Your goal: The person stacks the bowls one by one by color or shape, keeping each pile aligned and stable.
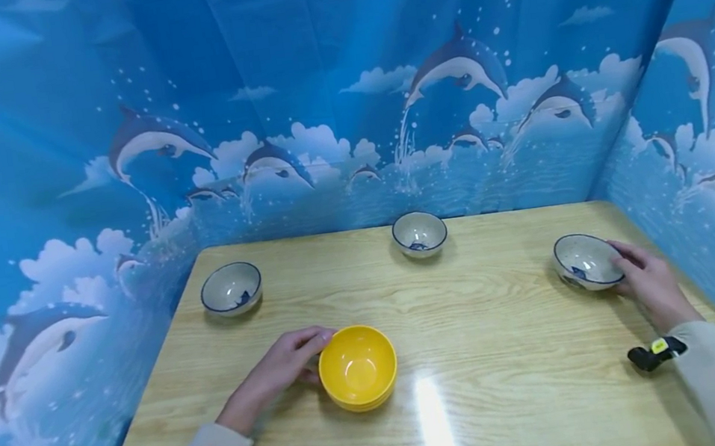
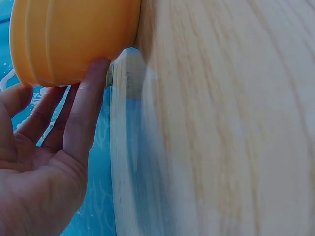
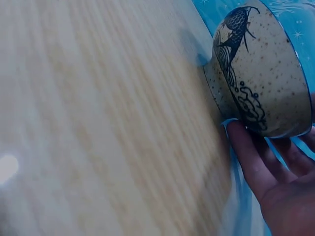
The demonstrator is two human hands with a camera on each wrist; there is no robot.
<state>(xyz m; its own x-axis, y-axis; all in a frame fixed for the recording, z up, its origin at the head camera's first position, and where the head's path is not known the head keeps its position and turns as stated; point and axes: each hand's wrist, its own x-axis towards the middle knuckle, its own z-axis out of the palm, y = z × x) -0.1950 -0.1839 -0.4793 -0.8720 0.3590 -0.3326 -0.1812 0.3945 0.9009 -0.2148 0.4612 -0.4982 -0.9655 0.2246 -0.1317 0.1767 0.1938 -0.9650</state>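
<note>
Near the middle of the table stands a stack of yellow bowls [image 1: 358, 366], their rims nested closely. My left hand [image 1: 297, 359] holds the stack at its left side, thumb at the top rim and fingers against the outer wall. In the left wrist view the yellow bowls [image 2: 78, 39] show several ridges, with a fingertip low on the wall. Over at the right, my right hand [image 1: 650, 282] grips a speckled ceramic bowl [image 1: 586, 261] with a blue rim, thumb at its edge. Its outside, seen in the right wrist view, carries a dark fish drawing [image 3: 238, 29].
Two similar blue-rimmed bowls stand farther back: one bowl [image 1: 231, 290] at the back left, another bowl [image 1: 419, 234] at the back centre. The light wooden table [image 1: 484, 357] meets a blue dolphin-print curtain [image 1: 310, 71] at the back and sides.
</note>
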